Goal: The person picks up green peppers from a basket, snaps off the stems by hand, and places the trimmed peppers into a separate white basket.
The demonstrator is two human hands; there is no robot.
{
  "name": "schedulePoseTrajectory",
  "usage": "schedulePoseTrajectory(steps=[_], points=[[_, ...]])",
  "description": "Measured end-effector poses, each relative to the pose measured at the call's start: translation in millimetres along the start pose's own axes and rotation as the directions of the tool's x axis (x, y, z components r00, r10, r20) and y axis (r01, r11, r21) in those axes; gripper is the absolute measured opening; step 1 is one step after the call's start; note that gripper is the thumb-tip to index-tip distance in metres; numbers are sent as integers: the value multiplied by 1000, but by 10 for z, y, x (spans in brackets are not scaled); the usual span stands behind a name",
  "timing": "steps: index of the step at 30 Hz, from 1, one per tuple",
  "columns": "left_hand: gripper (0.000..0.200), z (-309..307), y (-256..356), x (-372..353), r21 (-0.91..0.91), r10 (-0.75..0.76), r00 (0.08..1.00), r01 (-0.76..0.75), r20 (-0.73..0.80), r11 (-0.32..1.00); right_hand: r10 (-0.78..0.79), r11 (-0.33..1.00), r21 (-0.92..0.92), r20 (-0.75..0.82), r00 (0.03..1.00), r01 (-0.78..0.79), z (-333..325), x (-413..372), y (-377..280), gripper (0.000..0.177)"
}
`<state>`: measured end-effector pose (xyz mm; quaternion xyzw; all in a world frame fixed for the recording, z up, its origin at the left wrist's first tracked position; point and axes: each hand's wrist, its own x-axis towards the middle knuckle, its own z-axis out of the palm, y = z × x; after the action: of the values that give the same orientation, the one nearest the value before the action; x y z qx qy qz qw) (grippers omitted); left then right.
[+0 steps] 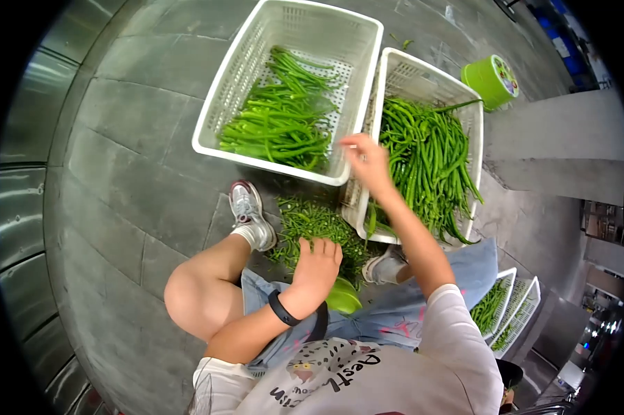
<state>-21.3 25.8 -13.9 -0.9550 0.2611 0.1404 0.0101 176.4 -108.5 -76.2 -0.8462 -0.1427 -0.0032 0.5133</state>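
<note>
Two white plastic crates stand on the floor in front of me. The left crate [215,104] holds green chili peppers [284,114]; the right crate [409,69] holds a fuller heap of chili peppers [426,159]. My right hand [367,160] reaches out over the gap between the crates, fingers slightly blurred; I cannot tell whether it holds a pepper. My left hand [317,266], a black band on its wrist, hovers with fingers apart above a pile of green stems [315,228] on the floor between my feet. A green bowl [343,299] sits just under that hand.
A green lidded tub [493,79] stands beyond the right crate. More white crates with peppers [509,304] are stacked at the right. Grey tiled floor [125,159] spreads to the left, bordered by a metal wall [21,207]. A grey ledge [561,138] runs at the right.
</note>
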Motion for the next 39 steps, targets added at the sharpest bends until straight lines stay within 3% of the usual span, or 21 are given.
schedulePoseTrajectory(steps=[2,3,4,6,9,15,18,19,22,23,25,26,27,28,29,30,32,33,34,36,39], points=[[42,-32,46,6,9,41,999,-41,14,999,68,982,-161,-212,975,-104,-612,-170,309,13],[42,-42,84,-10,16,64,998,-65,25,998,102,921,-353,-196,975,-167,-879,-271,624,15],[43,-22,118,-12,7,79,997,-79,20,997,80,887,-442,-140,987,-135,-1052,-390,834,23],[43,50,185,-16,-2,107,994,-107,10,994,-22,797,-591,182,983,127,-1193,-643,951,30],[42,49,227,12,6,120,992,-120,44,993,-37,764,-474,645,764,437,-962,-1028,848,53],[40,137,280,98,26,119,992,-120,31,992,-45,780,-292,856,515,553,-645,-1079,1039,39],[36,188,262,160,-1,132,989,-132,60,991,1,878,-266,832,554,398,-581,-1091,1008,37],[35,191,247,186,-19,129,989,-128,73,992,-9,902,-257,794,607,349,-589,-1107,950,33],[32,220,212,255,36,81,995,-84,61,996,94,991,-132,530,843,-27,-648,-1125,835,25],[32,226,201,255,80,66,997,-69,36,994,142,986,32,356,923,-164,-656,-1122,858,18],[34,205,178,242,92,55,998,-57,17,994,286,862,424,41,957,-276,-883,-969,518,14],[34,210,178,217,77,70,998,-70,9,995,336,718,656,-32,941,-234,-1011,-932,668,12],[33,215,180,198,62,84,996,-83,-1,995,401,692,666,-36,916,-277,-1171,-896,694,6],[33,214,184,192,45,95,995,-94,-15,995,384,796,469,98,918,-383,-1350,-839,696,11],[34,211,198,187,40,102,995,-102,14,994,363,926,77,84,928,-370,-1334,-825,704,18],[34,217,216,178,23,110,993,-111,32,994,337,898,-328,80,938,-294,-1288,-803,648,25],[35,241,237,166,-3,123,990,-123,63,992,474,689,-706,269,839,-163,-1024,-899,1037,39],[38,256,239,169,-22,126,986,-125,108,992,592,628,-762,335,733,-158,-895,-942,1002,36],[38,242,229,157,-15,122,988,-122,91,992,567,575,-818,397,722,-1,-764,-1054,1116,33],[39,206,205,124,-3,119,991,-119,61,993,857,492,-792,368,362,-361,-582,-1107,1166,27],[42,93,152,101,11,96,995,-96,8,995,658,571,-814,373,654,-110,-590,-1216,1236,32]])
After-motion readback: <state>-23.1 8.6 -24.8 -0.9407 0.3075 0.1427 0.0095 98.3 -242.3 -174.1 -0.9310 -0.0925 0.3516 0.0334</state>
